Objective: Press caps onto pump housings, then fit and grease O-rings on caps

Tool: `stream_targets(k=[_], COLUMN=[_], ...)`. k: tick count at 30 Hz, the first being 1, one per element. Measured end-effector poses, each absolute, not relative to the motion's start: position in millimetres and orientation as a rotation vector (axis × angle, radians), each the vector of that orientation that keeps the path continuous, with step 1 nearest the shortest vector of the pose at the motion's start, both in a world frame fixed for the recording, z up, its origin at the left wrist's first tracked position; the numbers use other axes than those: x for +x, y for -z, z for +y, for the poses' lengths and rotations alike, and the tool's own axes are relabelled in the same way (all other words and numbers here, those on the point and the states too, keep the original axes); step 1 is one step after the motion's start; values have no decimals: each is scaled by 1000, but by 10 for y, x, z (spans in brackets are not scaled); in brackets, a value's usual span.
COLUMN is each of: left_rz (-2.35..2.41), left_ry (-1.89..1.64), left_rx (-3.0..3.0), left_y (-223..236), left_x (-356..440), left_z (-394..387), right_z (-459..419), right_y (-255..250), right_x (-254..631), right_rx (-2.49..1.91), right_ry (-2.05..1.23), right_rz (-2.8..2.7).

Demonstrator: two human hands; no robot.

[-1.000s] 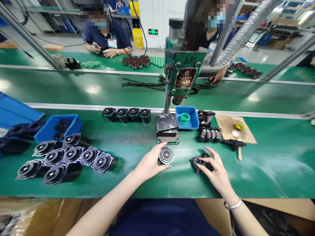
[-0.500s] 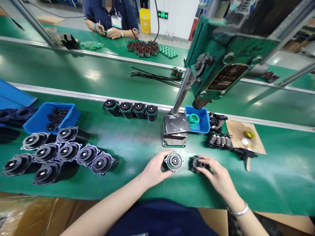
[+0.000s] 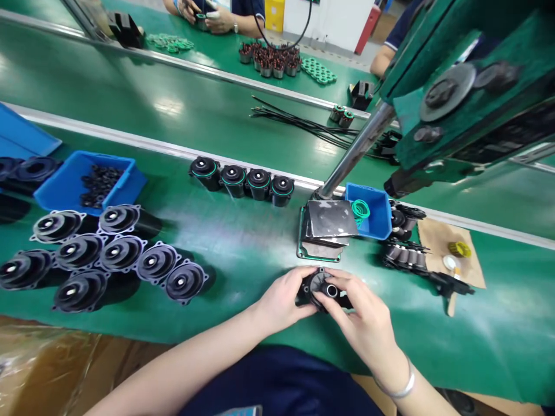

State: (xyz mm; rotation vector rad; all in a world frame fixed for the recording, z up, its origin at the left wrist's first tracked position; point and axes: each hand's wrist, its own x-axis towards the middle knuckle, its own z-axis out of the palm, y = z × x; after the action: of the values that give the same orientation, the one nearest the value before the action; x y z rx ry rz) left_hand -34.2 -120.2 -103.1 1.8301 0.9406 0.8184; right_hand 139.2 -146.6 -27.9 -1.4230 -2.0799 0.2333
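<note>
My left hand [image 3: 281, 300] is wrapped around the side of a black cylindrical housing [image 3: 301, 294], which stands on the green table just in front of the press. On top of that housing sits a round black cover [image 3: 319, 280] with a short hollow spout, gripped by the fingers of my right hand [image 3: 368, 309]. The cover hides the housing's open end, and I cannot tell whether it is fully seated. Behind my hands is the press's metal block [image 3: 332, 218]. A blue bin [image 3: 377, 218] beside it holds green rings [image 3: 359, 210].
The green press head [image 3: 442, 115] overhangs at upper right on a steel post [image 3: 359, 147]. Several housings [image 3: 121, 251] stand at left near a blue bin [image 3: 43, 196] of small black parts. More housings [image 3: 259, 180] line the rail. Brown paper [image 3: 433, 237] lies right. Co-workers sit opposite.
My right hand has brought the black cover leftward from the table onto the housing in my left hand. The view has shifted, and a second co-worker's arm now shows behind the press.
</note>
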Motion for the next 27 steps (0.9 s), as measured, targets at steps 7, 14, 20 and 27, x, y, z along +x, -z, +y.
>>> stream_targets(k=[7, 14, 20, 27], left_rz=[895, 878, 874, 868], left_ry=[-864, -867, -859, -853], left_rx=[1858, 1871, 1859, 1867], left_y=[1052, 1060, 1046, 1052], left_x=[-347, -355, -360, -364], left_z=[-1204, -1205, -1200, -1200], right_z=[-1515, -1532, -1528, -1530], right_y=[282, 301, 303, 277], right_x=[1392, 1386, 1371, 1388], right_rx=[-1439, -1438, -1450, -1436], right_ry=[-207, -206, -195, -207], right_rz=[-2078, -2075, -2058, -2078])
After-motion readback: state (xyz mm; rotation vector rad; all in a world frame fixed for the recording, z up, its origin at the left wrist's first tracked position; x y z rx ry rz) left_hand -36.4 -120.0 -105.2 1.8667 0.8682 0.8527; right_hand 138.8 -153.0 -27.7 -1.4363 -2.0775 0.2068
